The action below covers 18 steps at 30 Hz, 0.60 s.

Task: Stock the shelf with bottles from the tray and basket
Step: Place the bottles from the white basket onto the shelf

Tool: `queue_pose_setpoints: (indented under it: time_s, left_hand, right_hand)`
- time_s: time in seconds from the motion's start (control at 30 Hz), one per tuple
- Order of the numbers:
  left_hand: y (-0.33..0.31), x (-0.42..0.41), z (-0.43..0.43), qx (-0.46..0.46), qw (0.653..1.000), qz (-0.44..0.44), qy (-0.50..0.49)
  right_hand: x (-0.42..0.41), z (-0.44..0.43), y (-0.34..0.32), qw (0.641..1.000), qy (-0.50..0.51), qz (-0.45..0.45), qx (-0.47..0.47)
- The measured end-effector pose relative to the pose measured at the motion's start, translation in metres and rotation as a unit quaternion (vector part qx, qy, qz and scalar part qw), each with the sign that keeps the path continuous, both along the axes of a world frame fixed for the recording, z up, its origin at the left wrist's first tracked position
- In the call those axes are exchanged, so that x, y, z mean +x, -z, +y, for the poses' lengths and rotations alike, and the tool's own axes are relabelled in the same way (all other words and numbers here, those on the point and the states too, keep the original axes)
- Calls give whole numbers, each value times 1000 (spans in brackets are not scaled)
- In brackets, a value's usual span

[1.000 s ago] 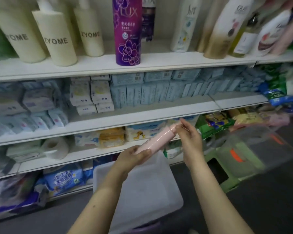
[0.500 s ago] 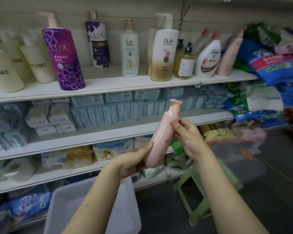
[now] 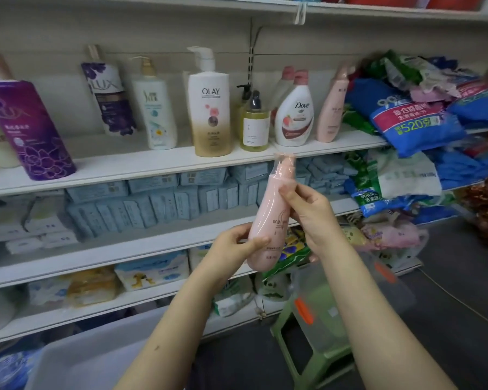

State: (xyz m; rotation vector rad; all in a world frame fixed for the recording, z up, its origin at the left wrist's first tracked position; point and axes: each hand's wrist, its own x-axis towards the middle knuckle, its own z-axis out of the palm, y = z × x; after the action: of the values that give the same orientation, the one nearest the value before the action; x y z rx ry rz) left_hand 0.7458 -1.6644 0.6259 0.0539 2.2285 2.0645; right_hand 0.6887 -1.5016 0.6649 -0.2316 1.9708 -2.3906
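Observation:
A pink pump bottle [image 3: 268, 220] wrapped in clear film is held nearly upright in front of the shelves. My left hand [image 3: 231, 249] grips its lower body from the left. My right hand [image 3: 307, 212] grips its upper body from the right. The bottle shelf [image 3: 152, 161] above carries a purple Lux bottle [image 3: 28, 130], an Olay bottle [image 3: 210, 114], a Dove bottle [image 3: 293, 116] and a matching pink bottle [image 3: 331, 108]. A white tray [image 3: 96, 358] sits low at the left. A clear basket [image 3: 350, 302] with orange clips rests on a green stool [image 3: 316, 361].
Lower shelves hold blue tissue packs [image 3: 158, 198], paper goods and wipes. Blue and green bags [image 3: 414, 122] pile up on the right end of the shelves. Dark floor [image 3: 448, 319] lies at the right.
Both hands lifted the pink bottle from a slanted hold above the tray to nearly upright at shelf height. My view rose and shifted right, bringing the bottle shelf into full sight.

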Motion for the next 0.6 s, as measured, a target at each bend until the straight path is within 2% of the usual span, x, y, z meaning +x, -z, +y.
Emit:
queue_pose_setpoints:
  time_s: [0.17,0.37,0.6]
  left_hand:
    - [5,-37,23,62,998,-21,-11]
    - [-3,-104,38,111,993,-29,7]
    - [-27,-181,50,72,996,6,58]
  right_hand:
    - [-35,27,8,999,-37,-30,-18]
    - [-87,50,8,998,-39,-41,41]
    - [-147,65,-11,999,-15,16,42]
